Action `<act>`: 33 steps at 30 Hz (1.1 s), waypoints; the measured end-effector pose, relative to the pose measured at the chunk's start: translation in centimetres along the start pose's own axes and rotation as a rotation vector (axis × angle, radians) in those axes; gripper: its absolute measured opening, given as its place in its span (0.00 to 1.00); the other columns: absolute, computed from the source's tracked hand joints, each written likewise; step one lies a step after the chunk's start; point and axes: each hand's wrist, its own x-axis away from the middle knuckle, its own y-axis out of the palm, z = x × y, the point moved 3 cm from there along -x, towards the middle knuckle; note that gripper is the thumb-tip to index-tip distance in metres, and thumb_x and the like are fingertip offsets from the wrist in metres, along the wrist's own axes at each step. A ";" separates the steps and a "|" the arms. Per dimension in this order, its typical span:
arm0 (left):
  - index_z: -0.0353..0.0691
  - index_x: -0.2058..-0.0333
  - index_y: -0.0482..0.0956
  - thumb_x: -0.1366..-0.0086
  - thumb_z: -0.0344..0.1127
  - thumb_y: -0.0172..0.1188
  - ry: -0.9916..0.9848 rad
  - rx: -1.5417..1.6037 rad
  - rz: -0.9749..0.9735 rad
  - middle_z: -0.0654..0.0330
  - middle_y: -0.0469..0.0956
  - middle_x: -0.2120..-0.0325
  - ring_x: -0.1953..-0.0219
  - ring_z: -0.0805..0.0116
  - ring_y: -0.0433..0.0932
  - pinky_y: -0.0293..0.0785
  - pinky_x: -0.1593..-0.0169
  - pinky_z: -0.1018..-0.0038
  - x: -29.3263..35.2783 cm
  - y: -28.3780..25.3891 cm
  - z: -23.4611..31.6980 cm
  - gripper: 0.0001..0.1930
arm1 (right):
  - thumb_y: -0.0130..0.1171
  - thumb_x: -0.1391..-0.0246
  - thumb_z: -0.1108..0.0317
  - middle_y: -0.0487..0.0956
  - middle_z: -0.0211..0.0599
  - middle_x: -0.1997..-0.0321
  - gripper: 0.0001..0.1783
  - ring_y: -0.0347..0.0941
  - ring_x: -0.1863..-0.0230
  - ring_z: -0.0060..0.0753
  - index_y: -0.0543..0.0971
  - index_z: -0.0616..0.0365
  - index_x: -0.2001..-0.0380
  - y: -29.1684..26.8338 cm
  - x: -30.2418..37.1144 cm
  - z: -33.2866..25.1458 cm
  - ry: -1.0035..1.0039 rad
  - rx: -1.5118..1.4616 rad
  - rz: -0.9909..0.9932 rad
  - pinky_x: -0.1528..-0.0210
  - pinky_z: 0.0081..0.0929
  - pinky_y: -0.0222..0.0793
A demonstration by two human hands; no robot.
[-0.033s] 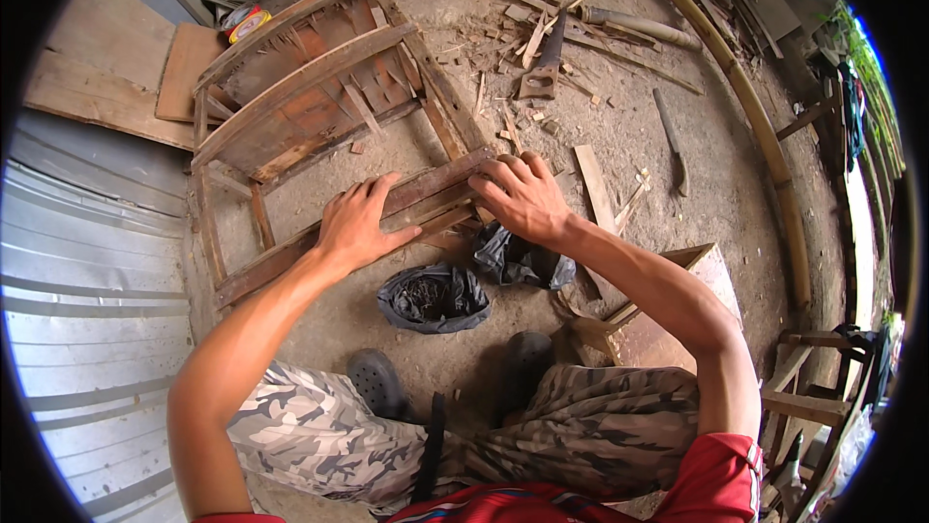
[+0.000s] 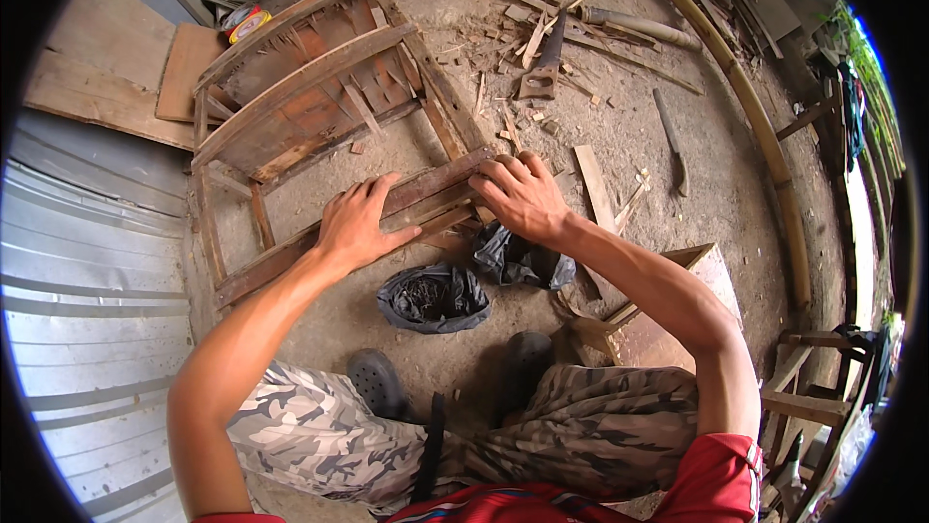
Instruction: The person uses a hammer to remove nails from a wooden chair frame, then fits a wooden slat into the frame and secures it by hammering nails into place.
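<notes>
An old wooden chair frame (image 2: 305, 68) with curved rails and a splintered, torn panel lies on the ground ahead of me. Its nearest part is a dark brown rail (image 2: 431, 186) that crosses in front of me at a slant. My left hand (image 2: 356, 225) grips the rail near its middle, thumb stretched along the near side and fingers over the top. At the rail's right end, my right hand (image 2: 523, 196) curls its fingers over the wood. Just below stands an open black plastic bag (image 2: 433, 298) of small dark pieces, probably nails. Another black bag (image 2: 523, 257) sits beside it.
A handsaw (image 2: 547, 63) lies among wood scraps at the far side, and a machete-like blade (image 2: 671, 141) lies to the right. A wooden box (image 2: 668, 320) stands by my right knee. Corrugated metal sheeting (image 2: 97, 329) is at left, a long bamboo pole (image 2: 745, 97) at right.
</notes>
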 end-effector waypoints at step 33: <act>0.33 0.35 0.64 0.42 0.36 0.65 0.450 -0.333 0.197 0.52 0.61 0.32 0.31 0.53 0.60 0.56 0.29 0.56 -0.5 1.2 3.2 0.37 | 0.70 0.49 0.65 0.78 0.42 0.54 0.28 0.75 0.52 0.48 0.78 0.55 0.44 -1.2 1.3 3.2 0.310 -0.472 0.063 0.49 0.39 0.73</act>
